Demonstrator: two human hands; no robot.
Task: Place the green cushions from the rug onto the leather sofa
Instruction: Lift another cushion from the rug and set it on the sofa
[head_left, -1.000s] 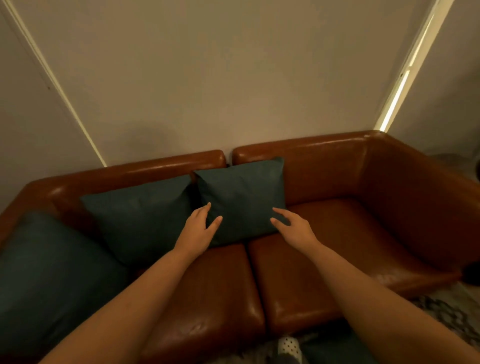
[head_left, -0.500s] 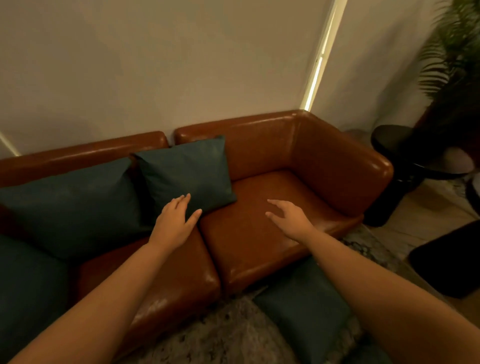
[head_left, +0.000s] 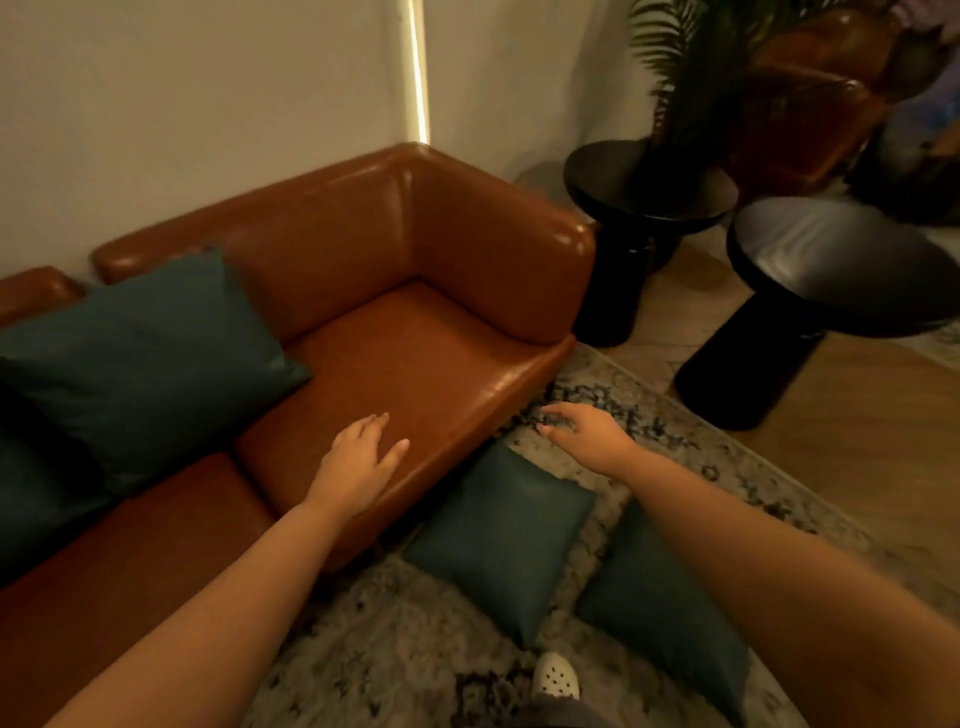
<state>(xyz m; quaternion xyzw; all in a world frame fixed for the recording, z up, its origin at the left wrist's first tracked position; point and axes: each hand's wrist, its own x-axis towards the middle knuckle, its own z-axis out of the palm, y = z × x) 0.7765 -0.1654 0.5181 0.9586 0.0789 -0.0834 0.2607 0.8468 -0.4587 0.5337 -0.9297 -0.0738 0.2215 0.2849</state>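
Note:
The brown leather sofa (head_left: 415, 332) fills the left and centre. A dark green cushion (head_left: 156, 364) leans against its backrest, with another green cushion (head_left: 31, 493) at the far left edge. Two green cushions lie on the patterned rug (head_left: 649, 415): one (head_left: 498, 535) right at the sofa's front, a second (head_left: 665, 618) partly under my right forearm. My left hand (head_left: 358, 462) hovers open over the sofa seat's front edge. My right hand (head_left: 587, 431) is open above the rug, just beyond the nearer floor cushion. Neither hand holds anything.
Two black round side tables (head_left: 639, 208) (head_left: 831, 291) stand right of the sofa on the wooden floor. A potted palm (head_left: 701, 67) and another brown leather seat (head_left: 810, 114) are behind them. My white shoe (head_left: 556, 675) is on the rug.
My view has swung right and down, from the sofa cushions to the rug. Both hands left the placed cushion; the right hand moved out over the rug.

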